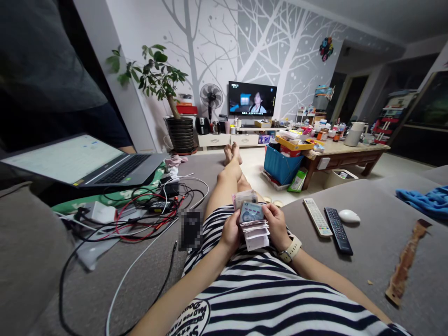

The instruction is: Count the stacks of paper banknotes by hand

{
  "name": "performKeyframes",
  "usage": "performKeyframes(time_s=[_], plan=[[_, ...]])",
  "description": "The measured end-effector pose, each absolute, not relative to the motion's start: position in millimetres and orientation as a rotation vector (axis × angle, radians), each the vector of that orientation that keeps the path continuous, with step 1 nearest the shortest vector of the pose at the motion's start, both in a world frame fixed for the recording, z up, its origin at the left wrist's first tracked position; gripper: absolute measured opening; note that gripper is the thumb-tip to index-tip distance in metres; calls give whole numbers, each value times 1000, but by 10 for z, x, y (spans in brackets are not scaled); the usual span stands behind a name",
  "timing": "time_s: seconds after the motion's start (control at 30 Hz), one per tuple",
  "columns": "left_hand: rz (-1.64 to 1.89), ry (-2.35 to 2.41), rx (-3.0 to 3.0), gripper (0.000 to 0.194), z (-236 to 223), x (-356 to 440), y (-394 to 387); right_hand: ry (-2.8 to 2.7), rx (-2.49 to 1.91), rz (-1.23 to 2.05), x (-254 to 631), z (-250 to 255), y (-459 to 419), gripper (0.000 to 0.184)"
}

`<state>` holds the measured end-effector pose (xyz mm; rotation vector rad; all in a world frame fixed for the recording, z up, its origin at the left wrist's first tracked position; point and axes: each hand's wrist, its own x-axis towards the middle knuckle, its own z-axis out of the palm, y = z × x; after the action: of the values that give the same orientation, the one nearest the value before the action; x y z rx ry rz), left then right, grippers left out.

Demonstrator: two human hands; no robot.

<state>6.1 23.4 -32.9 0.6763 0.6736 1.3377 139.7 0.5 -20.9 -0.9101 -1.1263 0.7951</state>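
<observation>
My left hand [231,232] and my right hand [277,224] are both closed round a stack of cards and paper slips [254,226] held over my lap. A bluish card lies on top of the stack. A pink folded item [244,197] rests on my thigh just beyond the stack. My right wrist wears a pale watch [291,248]. I am lying on a grey sofa [367,242] in a striped shirt, legs stretched out ahead.
An open laptop [87,161] and a tangle of cables [140,214] lie to my left. Two remotes [329,224] and a white mouse [349,215] lie to my right. Ahead stand a cluttered coffee table [350,150], a blue bin [282,164], a TV [252,99].
</observation>
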Motion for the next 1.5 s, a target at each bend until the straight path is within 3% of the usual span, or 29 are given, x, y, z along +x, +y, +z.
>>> performKeyframes(time_s=[0.3,0.6,1.5], plan=[[1307,647,695,32,-280,67,209,-1156,-861,826,1384,-180,-14,43],[1272,649,690,24,-324,42,195,-1024,-897,771,1375,-211,36,36],[1306,619,668,36,-287,57,185,-1088,-903,800,1372,-170,-27,38]])
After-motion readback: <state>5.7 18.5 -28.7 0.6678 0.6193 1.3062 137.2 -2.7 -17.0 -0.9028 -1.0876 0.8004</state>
